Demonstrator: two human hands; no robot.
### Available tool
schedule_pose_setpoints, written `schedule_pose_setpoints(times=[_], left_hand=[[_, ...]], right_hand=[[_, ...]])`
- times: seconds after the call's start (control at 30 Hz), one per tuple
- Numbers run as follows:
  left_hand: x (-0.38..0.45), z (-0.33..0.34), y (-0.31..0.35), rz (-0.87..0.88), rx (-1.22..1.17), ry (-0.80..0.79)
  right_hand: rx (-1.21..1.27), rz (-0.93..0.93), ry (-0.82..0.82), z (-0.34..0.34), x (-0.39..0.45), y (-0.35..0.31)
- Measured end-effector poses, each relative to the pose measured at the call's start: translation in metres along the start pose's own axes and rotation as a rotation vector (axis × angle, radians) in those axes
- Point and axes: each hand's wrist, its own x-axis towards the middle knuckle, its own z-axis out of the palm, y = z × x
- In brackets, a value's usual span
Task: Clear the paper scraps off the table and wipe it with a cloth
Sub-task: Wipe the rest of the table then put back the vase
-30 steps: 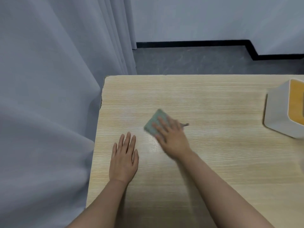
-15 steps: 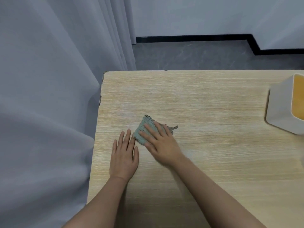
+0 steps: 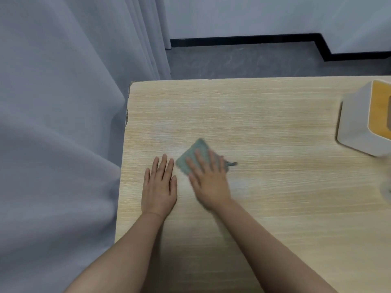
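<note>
A grey-green cloth (image 3: 193,156) is pressed flat onto the light wooden surface (image 3: 275,123) by the right hand (image 3: 208,178), whose fingers are spread straight over it; both are blurred. The left hand (image 3: 159,185) is laid palm down with straight fingers just beside the cloth, at its 8 o'clock. A white container with an orange inside (image 3: 364,121) is seen at the surface's 3 o'clock edge. A grey curtain (image 3: 63,102) is hung at 9 o'clock.

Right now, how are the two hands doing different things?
The left hand lies flat on the bare table; the right hand presses flat on the green cloth. The left hand looks sharp, but the right hand is blurred. Both have straight fingers, palms down.
</note>
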Motion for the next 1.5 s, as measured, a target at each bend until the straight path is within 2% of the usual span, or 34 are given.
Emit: schedule_pose_setpoints(times=[0.07,0.13,0.2,0.33,0.4,0.47,0.53,0.7,0.77,0.83,1.03,1.1,1.17,1.23,1.33,1.4,1.43,1.5], left_hand=[[0.000,-0.002,-0.002,0.018,-0.037,-0.015],[0.001,-0.008,-0.003,0.037,-0.076,-0.036],[0.000,-0.016,-0.004,0.040,-0.098,-0.101],[-0.017,-0.031,-0.007,0.060,-0.048,-0.198],[-0.032,-0.033,-0.009,0.065,-0.005,-0.240],[-0.045,-0.036,-0.009,0.061,0.021,-0.265],[-0.057,-0.037,-0.009,0.057,0.041,-0.277],[-0.076,-0.035,-0.015,0.067,0.068,-0.308],[-0.083,-0.034,-0.017,0.060,0.064,-0.311],[-0.092,-0.034,-0.019,0.048,0.069,-0.309],[-0.117,-0.027,-0.016,0.008,0.049,-0.281],[-0.121,-0.025,-0.015,-0.005,0.059,-0.272],[-0.124,-0.022,-0.014,-0.013,0.052,-0.265],[-0.127,-0.022,-0.014,-0.016,0.043,-0.267],[-0.130,-0.023,-0.015,-0.009,0.044,-0.276],[-0.133,-0.025,-0.017,-0.001,0.044,-0.290],[-0.135,-0.026,-0.018,0.003,0.050,-0.299],[-0.138,-0.027,-0.019,0.008,0.067,-0.312]], right_hand=[[-0.005,-0.206,-0.092,0.000,-0.015,-0.006],[0.003,-0.256,-0.134,-0.007,-0.015,0.016],[0.024,-0.111,-0.118,-0.016,-0.011,0.048],[0.048,0.345,-0.060,-0.037,-0.018,0.106],[0.077,0.489,-0.054,-0.041,-0.027,0.108],[0.057,0.551,-0.050,-0.038,-0.029,0.089],[0.030,0.460,-0.048,-0.029,-0.030,0.055],[0.018,-0.145,-0.205,-0.003,-0.049,-0.031],[0.028,-0.213,-0.231,-0.003,-0.053,-0.033],[0.038,-0.138,-0.166,-0.012,-0.052,-0.012],[0.067,0.422,-0.080,-0.035,-0.077,0.090],[0.080,0.547,-0.097,-0.039,-0.085,0.097],[0.017,0.583,-0.094,-0.037,-0.082,0.077],[-0.073,0.447,-0.101,-0.028,-0.078,0.039],[-0.052,0.041,-0.164,-0.009,-0.082,-0.021],[-0.032,-0.150,-0.240,-0.005,-0.090,-0.039],[-0.028,-0.175,-0.249,-0.005,-0.092,-0.036],[-0.007,-0.093,-0.188,-0.011,-0.092,-0.015]])
